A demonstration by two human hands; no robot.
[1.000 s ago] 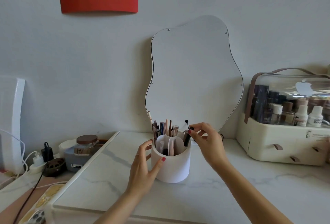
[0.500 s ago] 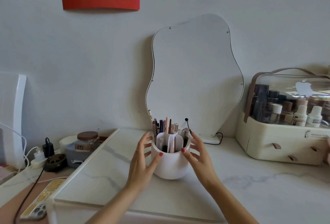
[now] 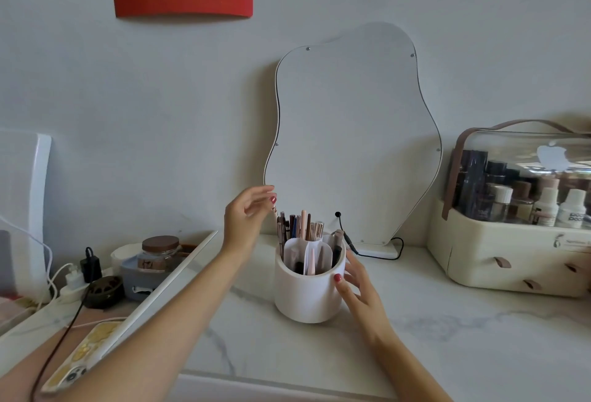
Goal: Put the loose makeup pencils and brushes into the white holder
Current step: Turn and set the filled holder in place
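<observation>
The white holder stands on the marble top, its compartments filled with several upright makeup pencils and brushes. My right hand grips the holder's right side, thumb on the front wall and fingers behind it. My left hand is raised at the holder's upper left. Its thumb and fingertips pinch the top end of a tall pale pencil that sticks up at the holder's left edge. I see no loose pencils or brushes lying on the table.
A wavy mirror with a black cable leans on the wall right behind the holder. A cream cosmetics organiser stands at the right. At the left, below the table edge, are a jar, chargers and a phone.
My left hand left the holder's left side and rose to the tall pencil's top. My right hand moved from the dark pencil at the rim down onto the holder's right side.
</observation>
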